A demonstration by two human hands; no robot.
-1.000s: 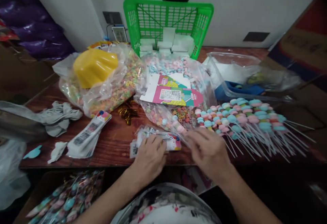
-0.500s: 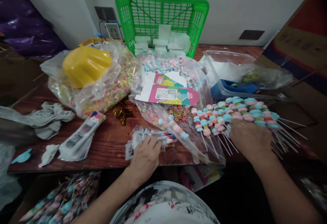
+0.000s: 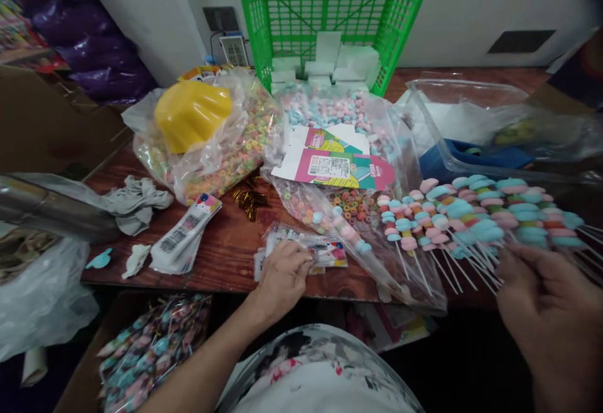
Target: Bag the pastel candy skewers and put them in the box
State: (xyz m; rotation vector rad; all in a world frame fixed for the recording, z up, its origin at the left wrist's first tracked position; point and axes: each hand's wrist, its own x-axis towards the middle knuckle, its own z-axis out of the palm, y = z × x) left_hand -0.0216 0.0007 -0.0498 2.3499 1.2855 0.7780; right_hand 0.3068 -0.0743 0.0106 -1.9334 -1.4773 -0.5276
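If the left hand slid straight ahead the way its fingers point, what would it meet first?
Most likely the small printed packets already under the left hand's fingertips, then the clear bag of cereal rings; depth is uncertain.

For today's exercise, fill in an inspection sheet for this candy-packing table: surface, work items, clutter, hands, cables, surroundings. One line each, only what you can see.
Surface: dark wooden table, largely covered.
Work items: small printed packets under the left hand; candy skewers lying in a heap at the right.
Clutter: bags of ring candy, yellow scoop, printed cards, stack of labels, grey cloth, gold ties.
Hands: left hand rests on the packets; right hand at the skewer sticks, grip blurred.
Cables: one by the wall socket.
Surroundings: green basket against the wall, clear tub, box of wrapped candy below the table.
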